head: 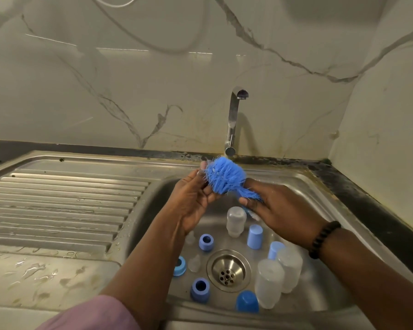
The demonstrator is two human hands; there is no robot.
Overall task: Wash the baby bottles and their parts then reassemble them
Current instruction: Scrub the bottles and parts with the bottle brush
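- Over the sink basin [324, 194], left hand [193, 198] pinches the blue bottle brush [224, 175] bristles, probably to rinse them.
- Right hand [279, 210] grips its handle end, steadying it.
- Below, clear bottles [268, 282], blue rings [206, 242] and caps [255, 236] wait for washing.

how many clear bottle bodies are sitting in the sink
3, all upside down in the sink: one bottle behind the drain, below the hands; a second right of the drain; a third touching it, farther right. The right forearm may hide more.
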